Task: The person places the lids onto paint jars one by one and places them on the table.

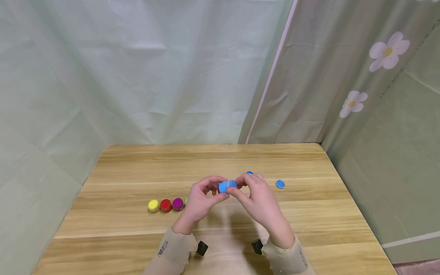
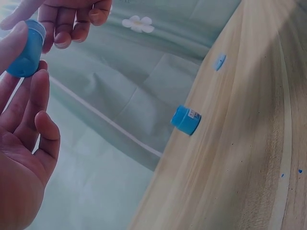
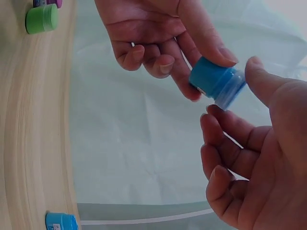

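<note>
A small blue jar (image 1: 225, 186) is held tilted above the table, between both hands. My left hand (image 1: 202, 198) grips its body, thumb on one side and fingers on the other. At the jar's clear-rimmed lid end (image 3: 230, 89), my right hand (image 3: 249, 148) pinches with thumb and fingertips, its other fingers curled loosely below. A second blue jar (image 2: 187, 120) with a white label stands on the table, mostly hidden behind my right hand in the head view. To the right of it lies a loose blue lid (image 1: 280, 184).
Left of my hands, a yellow jar (image 1: 153, 205), a red jar (image 1: 166, 206), a purple jar (image 1: 178, 204) and a partly hidden green jar (image 3: 41, 19) form a row on the wooden table (image 1: 113, 183). Small blue specks (image 2: 300, 171) dot the tabletop. Pale curtains (image 1: 165, 76) surround it.
</note>
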The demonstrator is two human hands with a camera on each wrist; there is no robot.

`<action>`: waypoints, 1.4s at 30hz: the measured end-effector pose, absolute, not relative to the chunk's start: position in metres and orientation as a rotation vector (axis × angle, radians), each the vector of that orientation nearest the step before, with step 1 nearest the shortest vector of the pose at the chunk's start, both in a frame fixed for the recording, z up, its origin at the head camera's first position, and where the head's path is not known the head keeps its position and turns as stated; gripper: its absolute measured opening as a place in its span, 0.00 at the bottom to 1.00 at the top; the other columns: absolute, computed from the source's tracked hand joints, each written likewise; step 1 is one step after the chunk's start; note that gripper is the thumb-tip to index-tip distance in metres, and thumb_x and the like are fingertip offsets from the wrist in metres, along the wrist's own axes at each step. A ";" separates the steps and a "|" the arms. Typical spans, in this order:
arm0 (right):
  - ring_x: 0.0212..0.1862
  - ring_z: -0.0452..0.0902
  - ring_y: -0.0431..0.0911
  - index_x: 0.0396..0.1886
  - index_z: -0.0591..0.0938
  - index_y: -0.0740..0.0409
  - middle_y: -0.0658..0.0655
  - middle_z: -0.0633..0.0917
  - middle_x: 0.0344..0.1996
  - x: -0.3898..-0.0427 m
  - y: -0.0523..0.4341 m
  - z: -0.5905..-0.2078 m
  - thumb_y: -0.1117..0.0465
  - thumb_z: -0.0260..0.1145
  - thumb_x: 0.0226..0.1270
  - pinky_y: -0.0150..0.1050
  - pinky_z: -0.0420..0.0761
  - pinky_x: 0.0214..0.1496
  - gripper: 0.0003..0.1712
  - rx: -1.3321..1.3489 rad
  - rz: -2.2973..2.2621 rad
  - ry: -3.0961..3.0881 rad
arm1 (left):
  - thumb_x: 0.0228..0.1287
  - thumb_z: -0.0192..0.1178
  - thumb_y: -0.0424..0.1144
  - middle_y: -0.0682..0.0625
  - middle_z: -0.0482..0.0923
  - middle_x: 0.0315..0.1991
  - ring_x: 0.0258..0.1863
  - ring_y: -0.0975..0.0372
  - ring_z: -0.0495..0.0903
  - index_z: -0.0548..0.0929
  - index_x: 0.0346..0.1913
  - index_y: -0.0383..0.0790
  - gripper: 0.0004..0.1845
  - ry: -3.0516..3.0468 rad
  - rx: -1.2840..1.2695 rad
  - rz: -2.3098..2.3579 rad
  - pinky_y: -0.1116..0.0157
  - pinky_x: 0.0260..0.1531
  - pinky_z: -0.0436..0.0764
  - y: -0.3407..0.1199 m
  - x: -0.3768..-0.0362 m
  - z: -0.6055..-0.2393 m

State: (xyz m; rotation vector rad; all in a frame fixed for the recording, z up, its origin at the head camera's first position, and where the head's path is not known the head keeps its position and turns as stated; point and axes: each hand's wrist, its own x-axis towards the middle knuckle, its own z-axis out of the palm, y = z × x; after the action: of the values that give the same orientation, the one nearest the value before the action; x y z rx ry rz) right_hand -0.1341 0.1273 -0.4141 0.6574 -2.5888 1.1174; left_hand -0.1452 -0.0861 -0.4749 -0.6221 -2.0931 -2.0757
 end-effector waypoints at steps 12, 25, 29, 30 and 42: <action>0.38 0.72 0.41 0.35 0.85 0.46 0.39 0.81 0.29 -0.131 0.126 -0.415 0.41 0.67 0.79 0.38 0.77 0.36 0.17 0.605 1.016 -2.649 | 0.67 0.76 0.33 0.53 0.86 0.39 0.35 0.61 0.79 0.88 0.57 0.38 0.17 -2.074 -0.648 -2.110 0.67 0.38 0.77 -0.085 -0.144 -0.474; 0.61 0.78 0.45 0.66 0.84 0.48 0.45 0.85 0.60 -0.140 0.139 -0.413 0.59 0.76 0.73 0.43 0.81 0.54 0.24 1.021 1.126 -2.416 | 0.72 0.72 0.34 0.55 0.87 0.47 0.41 0.60 0.81 0.86 0.58 0.32 0.16 -2.024 -0.659 -2.135 0.65 0.44 0.79 -0.089 -0.145 -0.475; 0.56 0.78 0.44 0.63 0.85 0.50 0.45 0.87 0.53 -0.139 0.138 -0.414 0.57 0.78 0.70 0.41 0.80 0.48 0.23 0.978 1.115 -2.418 | 0.71 0.73 0.34 0.55 0.87 0.45 0.39 0.61 0.81 0.86 0.58 0.32 0.16 -2.011 -0.671 -2.144 0.67 0.42 0.78 -0.089 -0.145 -0.475; 0.55 0.79 0.44 0.61 0.86 0.50 0.44 0.87 0.51 -0.139 0.138 -0.414 0.57 0.78 0.69 0.41 0.80 0.47 0.22 0.960 1.115 -2.424 | 0.71 0.73 0.34 0.54 0.87 0.44 0.38 0.61 0.81 0.86 0.58 0.33 0.17 -2.012 -0.673 -2.147 0.67 0.41 0.78 -0.089 -0.145 -0.475; 0.44 0.78 0.43 0.44 0.86 0.47 0.39 0.84 0.36 -0.136 0.130 -0.416 0.47 0.74 0.74 0.40 0.79 0.44 0.11 0.747 1.046 -2.514 | 0.69 0.75 0.39 0.53 0.86 0.40 0.36 0.61 0.80 0.87 0.58 0.34 0.19 -2.025 -0.682 -2.157 0.68 0.39 0.77 -0.087 -0.142 -0.472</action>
State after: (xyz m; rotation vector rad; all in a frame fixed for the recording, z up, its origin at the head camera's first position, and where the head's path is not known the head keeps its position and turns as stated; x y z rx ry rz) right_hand -0.1355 0.1300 -0.4160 0.7471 -2.5137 1.0460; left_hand -0.1424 -0.0868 -0.4722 -0.6822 -2.0245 -2.1567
